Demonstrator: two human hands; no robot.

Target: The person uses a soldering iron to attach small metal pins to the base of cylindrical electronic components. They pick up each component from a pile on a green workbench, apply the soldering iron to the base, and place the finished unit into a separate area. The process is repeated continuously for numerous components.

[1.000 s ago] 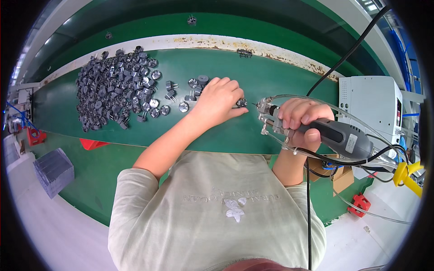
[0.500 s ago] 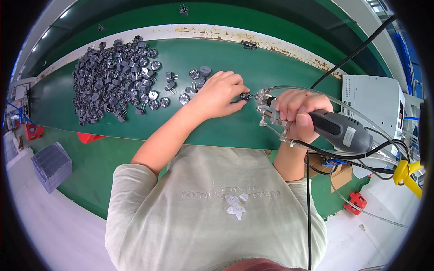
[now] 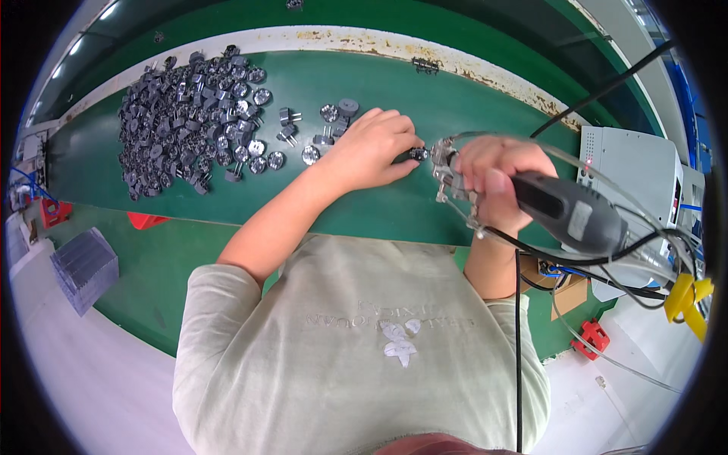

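Observation:
My left hand (image 3: 373, 152) rests on the green bench with its fingers closed on a small round dark plug part (image 3: 418, 154), held between thumb and fingertips. My right hand (image 3: 502, 176) is wrapped round a grey and black powered screwdriver (image 3: 580, 216), whose metal nose (image 3: 441, 158) with clear tubing meets or nearly meets the held part. Motion blurs this hand and the tool. Just beyond my left hand lie several loose plug parts (image 3: 328, 114), some with two metal pins showing. What the nose touches on the part is too small to tell.
A large heap of plug parts (image 3: 182, 125) covers the bench's left side. At the right stands a light grey machine box (image 3: 633, 171). Black cables and clear tubes, tied with a yellow strap (image 3: 686, 299), run from the tool. A rusty white ledge (image 3: 326, 36) borders the far edge.
The whole view has shifted slightly. My right hand and the screwdriver have become smeared by motion, while my left hand keeps its hold on the plug part.

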